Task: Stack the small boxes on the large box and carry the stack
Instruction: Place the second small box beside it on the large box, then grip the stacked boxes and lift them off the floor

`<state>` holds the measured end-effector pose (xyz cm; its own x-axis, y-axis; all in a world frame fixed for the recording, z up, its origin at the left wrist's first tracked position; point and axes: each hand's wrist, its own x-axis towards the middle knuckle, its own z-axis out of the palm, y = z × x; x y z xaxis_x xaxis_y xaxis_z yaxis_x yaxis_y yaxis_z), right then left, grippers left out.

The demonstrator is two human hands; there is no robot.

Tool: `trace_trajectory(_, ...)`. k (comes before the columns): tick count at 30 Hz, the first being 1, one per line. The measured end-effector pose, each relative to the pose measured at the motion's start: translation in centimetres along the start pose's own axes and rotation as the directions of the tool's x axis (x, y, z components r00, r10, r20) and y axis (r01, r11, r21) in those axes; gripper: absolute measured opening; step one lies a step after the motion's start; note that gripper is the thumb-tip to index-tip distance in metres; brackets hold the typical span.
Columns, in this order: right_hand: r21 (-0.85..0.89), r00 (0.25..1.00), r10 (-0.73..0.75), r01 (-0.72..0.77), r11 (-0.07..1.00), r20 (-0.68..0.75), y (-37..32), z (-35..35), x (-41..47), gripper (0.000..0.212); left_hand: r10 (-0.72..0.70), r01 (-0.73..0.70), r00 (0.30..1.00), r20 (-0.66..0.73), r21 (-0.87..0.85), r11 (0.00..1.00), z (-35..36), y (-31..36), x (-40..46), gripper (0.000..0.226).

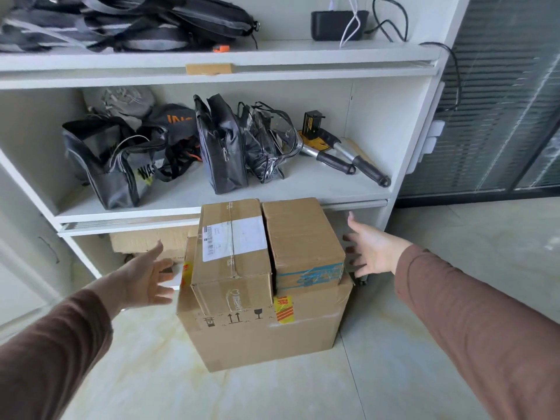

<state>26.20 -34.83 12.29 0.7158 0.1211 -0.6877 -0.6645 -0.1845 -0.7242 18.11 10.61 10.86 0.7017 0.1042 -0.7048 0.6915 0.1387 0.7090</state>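
Note:
A large cardboard box (266, 338) stands on the pale floor in front of a white shelf unit. Two small boxes sit side by side on its top: one with a white shipping label (233, 253) on the left, one with blue tape (303, 241) on the right. My left hand (148, 277) is open, fingers spread, just left of the stack and not touching it. My right hand (371, 250) is open to the right of the stack, a little apart from the blue-taped box.
The white shelf unit (272, 192) stands right behind the stack, holding black bags (221, 147) and a long-handled tool (342, 153). Another cardboard box (142, 241) lies on the lowest shelf. A dark glass partition (500, 116) stands at the right.

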Motion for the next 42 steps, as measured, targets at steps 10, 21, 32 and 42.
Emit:
trace_trajectory(10,0.105,0.993,0.043,-0.055,0.993,0.111,1.8,-0.4,3.2,0.119,-0.09,0.092,0.993,0.069,-0.02,0.996,0.1,-1.0,2.6,0.112)
trace_trajectory(21,0.21,0.992,0.128,-0.127,0.969,0.01,3.2,-8.3,-8.9,0.118,-0.165,0.158,0.972,0.166,0.057,0.986,8.4,2.1,-6.8,0.103)
trace_trajectory(32,0.376,0.95,0.256,-0.174,0.91,-0.18,1.2,-31.3,-27.0,0.112,-0.295,0.244,0.894,0.336,0.187,0.952,32.9,8.7,-18.3,0.097)
trace_trajectory(42,0.385,0.923,0.252,-0.128,0.914,-0.292,-2.8,-54.3,-27.0,0.124,-0.287,0.208,0.852,0.438,0.22,0.953,56.2,13.3,-15.7,0.099)
